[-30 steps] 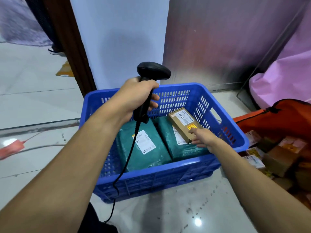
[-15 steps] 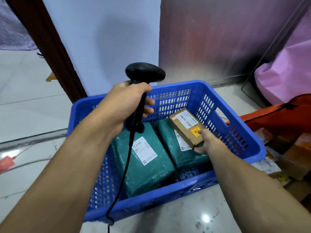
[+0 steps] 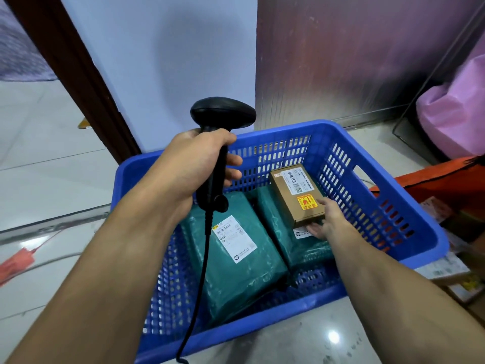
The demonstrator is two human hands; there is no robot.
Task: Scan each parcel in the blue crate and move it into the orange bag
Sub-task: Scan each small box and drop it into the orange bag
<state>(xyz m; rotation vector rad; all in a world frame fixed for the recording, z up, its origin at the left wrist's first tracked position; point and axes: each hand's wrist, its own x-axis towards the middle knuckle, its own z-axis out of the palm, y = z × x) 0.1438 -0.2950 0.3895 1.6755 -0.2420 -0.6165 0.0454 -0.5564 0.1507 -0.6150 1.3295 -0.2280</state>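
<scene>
Brown parcel [image 3: 291, 191] in right grip [image 3: 331, 219]

The right edge cuts off the orange bag [image 3: 441, 179], the bottom edge the scanner cable [image 3: 205, 253].

The crate [image 3: 288, 131] is blue, 2 parcels [image 3: 236, 271] [image 3: 296, 240] green, the box [image 3: 294, 195] brown, scanner [image 3: 223, 116] black.

2 green mailers [image 3: 236, 261], 1 cardboard box [image 3: 292, 194], 1 crate [image 3: 286, 130], 1 scanner [image 3: 223, 116].
</scene>
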